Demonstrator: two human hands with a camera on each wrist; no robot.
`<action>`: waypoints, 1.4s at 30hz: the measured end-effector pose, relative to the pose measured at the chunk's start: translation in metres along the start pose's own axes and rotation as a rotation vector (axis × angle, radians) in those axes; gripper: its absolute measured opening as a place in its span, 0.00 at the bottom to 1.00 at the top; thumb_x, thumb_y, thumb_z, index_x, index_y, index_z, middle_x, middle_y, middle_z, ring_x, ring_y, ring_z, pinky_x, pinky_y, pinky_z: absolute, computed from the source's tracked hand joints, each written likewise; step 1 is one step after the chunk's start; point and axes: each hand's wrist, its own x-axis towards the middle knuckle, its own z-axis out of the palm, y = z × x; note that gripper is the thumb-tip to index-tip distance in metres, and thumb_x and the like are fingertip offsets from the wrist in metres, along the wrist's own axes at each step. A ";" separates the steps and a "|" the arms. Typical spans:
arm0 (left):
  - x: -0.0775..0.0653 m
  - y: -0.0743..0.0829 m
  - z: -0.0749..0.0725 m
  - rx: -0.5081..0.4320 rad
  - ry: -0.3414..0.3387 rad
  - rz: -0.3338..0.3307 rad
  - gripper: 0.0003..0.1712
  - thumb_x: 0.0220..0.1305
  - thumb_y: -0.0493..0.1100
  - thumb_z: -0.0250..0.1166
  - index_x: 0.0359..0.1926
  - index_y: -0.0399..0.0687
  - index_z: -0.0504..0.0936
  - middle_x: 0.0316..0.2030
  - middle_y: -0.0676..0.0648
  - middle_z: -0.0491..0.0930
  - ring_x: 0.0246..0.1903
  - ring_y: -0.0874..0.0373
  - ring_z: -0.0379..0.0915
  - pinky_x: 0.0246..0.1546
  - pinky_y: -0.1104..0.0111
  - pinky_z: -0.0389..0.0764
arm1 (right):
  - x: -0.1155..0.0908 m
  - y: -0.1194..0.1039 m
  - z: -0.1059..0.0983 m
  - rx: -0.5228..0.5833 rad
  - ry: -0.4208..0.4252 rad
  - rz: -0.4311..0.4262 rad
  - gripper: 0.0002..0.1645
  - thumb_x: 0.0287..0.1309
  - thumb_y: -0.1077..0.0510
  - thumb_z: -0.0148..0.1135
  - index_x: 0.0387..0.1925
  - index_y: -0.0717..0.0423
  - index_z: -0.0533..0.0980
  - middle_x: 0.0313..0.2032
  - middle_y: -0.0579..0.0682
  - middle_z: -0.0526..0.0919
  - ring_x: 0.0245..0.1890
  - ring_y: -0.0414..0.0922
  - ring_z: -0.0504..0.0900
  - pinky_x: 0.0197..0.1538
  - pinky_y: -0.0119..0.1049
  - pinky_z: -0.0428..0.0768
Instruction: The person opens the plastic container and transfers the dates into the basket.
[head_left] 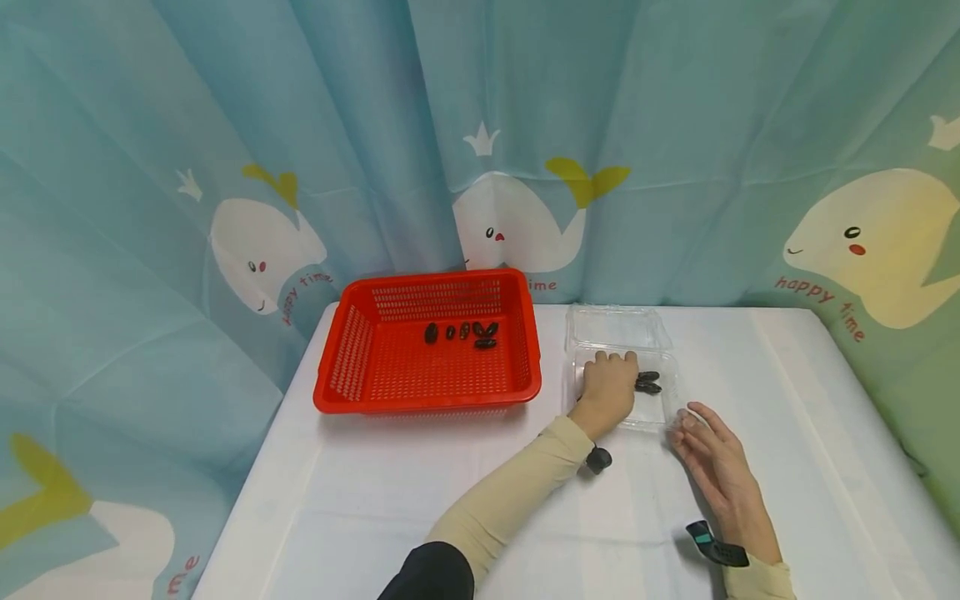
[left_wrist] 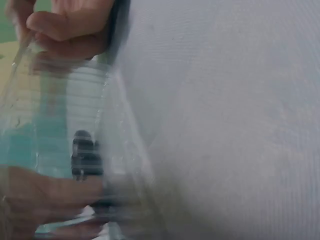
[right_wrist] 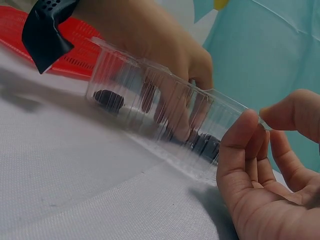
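A clear plastic clamshell box (head_left: 648, 414) lies with its lid (head_left: 618, 327) folded back. My left hand (head_left: 609, 390) reaches down into it, and its fingertips pinch a dark oval piece (right_wrist: 175, 135) at the floor. Beside those fingers lie more dark, glossy oval pieces (head_left: 647, 387); another single piece (right_wrist: 109, 100) sits towards the box's other end. My right hand (head_left: 716, 462) pinches the near right rim between thumb and finger, as the right wrist view shows. The left wrist view shows both hands through the clear wall, with some blur.
To the left stands a red perforated plastic basket (head_left: 427, 403) with several dark oval pieces (head_left: 465, 330) on its floor. A white cloth (head_left: 420, 492) covers the table. Behind hangs a blue curtain (head_left: 675, 167) printed with whales, close against the table's back edge.
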 end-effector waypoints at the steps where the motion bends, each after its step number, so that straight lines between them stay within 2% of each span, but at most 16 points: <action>1: 0.000 -0.001 0.000 -0.019 -0.005 -0.004 0.08 0.68 0.48 0.67 0.47 0.59 0.82 0.42 0.54 0.88 0.44 0.59 0.80 0.35 0.68 0.79 | 0.000 0.000 0.000 -0.001 0.000 -0.002 0.17 0.76 0.65 0.54 0.60 0.45 0.72 0.42 0.39 0.82 0.40 0.35 0.84 0.48 0.26 0.83; 4: -0.001 -0.007 -0.002 -0.070 -0.019 -0.003 0.10 0.66 0.46 0.67 0.47 0.58 0.85 0.42 0.54 0.89 0.44 0.59 0.81 0.35 0.67 0.79 | -0.001 -0.001 0.001 0.001 0.000 -0.006 0.17 0.76 0.65 0.54 0.59 0.45 0.72 0.42 0.39 0.83 0.40 0.35 0.84 0.48 0.26 0.83; 7: -0.003 -0.013 -0.007 -0.135 -0.027 0.010 0.08 0.63 0.43 0.67 0.44 0.57 0.86 0.39 0.54 0.88 0.40 0.58 0.81 0.31 0.68 0.78 | 0.000 -0.001 0.002 0.022 -0.012 -0.009 0.17 0.76 0.66 0.54 0.60 0.47 0.72 0.42 0.40 0.83 0.39 0.35 0.84 0.47 0.27 0.84; 12: -0.011 -0.023 -0.019 -0.338 -0.045 0.025 0.06 0.63 0.43 0.67 0.40 0.57 0.87 0.35 0.58 0.88 0.33 0.64 0.81 0.25 0.72 0.72 | 0.001 -0.002 0.002 0.048 -0.024 -0.004 0.18 0.76 0.66 0.53 0.60 0.48 0.72 0.41 0.41 0.83 0.39 0.36 0.84 0.46 0.27 0.83; 19: -0.027 -0.030 -0.029 -0.612 -0.063 0.014 0.10 0.69 0.45 0.66 0.48 0.56 0.89 0.37 0.60 0.88 0.33 0.69 0.78 0.31 0.80 0.69 | 0.001 -0.002 0.001 0.062 -0.030 -0.003 0.18 0.76 0.67 0.52 0.59 0.48 0.73 0.41 0.41 0.84 0.39 0.37 0.85 0.47 0.28 0.84; 24: -0.036 -0.033 -0.033 -0.740 -0.044 0.000 0.10 0.70 0.45 0.65 0.49 0.57 0.89 0.38 0.60 0.88 0.33 0.71 0.76 0.33 0.81 0.69 | 0.001 -0.002 0.001 0.053 -0.039 -0.011 0.17 0.76 0.67 0.52 0.59 0.47 0.74 0.42 0.41 0.84 0.40 0.36 0.85 0.47 0.27 0.84; 27: -0.042 -0.038 -0.037 -0.854 -0.022 -0.005 0.10 0.71 0.44 0.65 0.49 0.54 0.89 0.39 0.57 0.89 0.32 0.72 0.76 0.34 0.82 0.70 | 0.002 -0.002 0.000 0.051 -0.041 -0.006 0.18 0.76 0.67 0.52 0.59 0.46 0.74 0.42 0.41 0.84 0.41 0.36 0.85 0.48 0.27 0.84; 33: -0.053 -0.050 -0.049 -1.114 0.022 -0.037 0.10 0.72 0.41 0.65 0.49 0.49 0.89 0.42 0.50 0.91 0.35 0.70 0.80 0.39 0.81 0.76 | 0.003 -0.001 -0.001 0.061 -0.029 0.003 0.18 0.76 0.67 0.52 0.58 0.46 0.75 0.42 0.41 0.84 0.41 0.36 0.86 0.48 0.28 0.84; 38: -0.060 -0.061 -0.057 -1.295 0.015 -0.071 0.09 0.72 0.41 0.67 0.49 0.47 0.89 0.39 0.47 0.90 0.36 0.57 0.85 0.34 0.79 0.77 | 0.002 -0.001 -0.002 0.070 -0.013 0.013 0.18 0.76 0.66 0.53 0.58 0.45 0.76 0.43 0.40 0.84 0.41 0.36 0.86 0.48 0.28 0.84; 40: -0.063 -0.067 -0.061 -1.363 0.008 -0.076 0.09 0.72 0.40 0.67 0.49 0.44 0.89 0.37 0.44 0.89 0.33 0.56 0.84 0.33 0.76 0.79 | 0.002 -0.001 -0.002 0.068 -0.006 0.017 0.18 0.76 0.66 0.53 0.58 0.45 0.76 0.43 0.40 0.84 0.41 0.36 0.86 0.49 0.28 0.84; 42: -0.066 -0.072 -0.065 -1.404 0.009 -0.079 0.09 0.71 0.39 0.67 0.49 0.43 0.88 0.37 0.41 0.89 0.30 0.60 0.82 0.35 0.69 0.84 | 0.001 0.000 -0.002 0.065 -0.002 0.021 0.18 0.76 0.66 0.53 0.58 0.44 0.76 0.43 0.39 0.84 0.41 0.36 0.86 0.49 0.27 0.84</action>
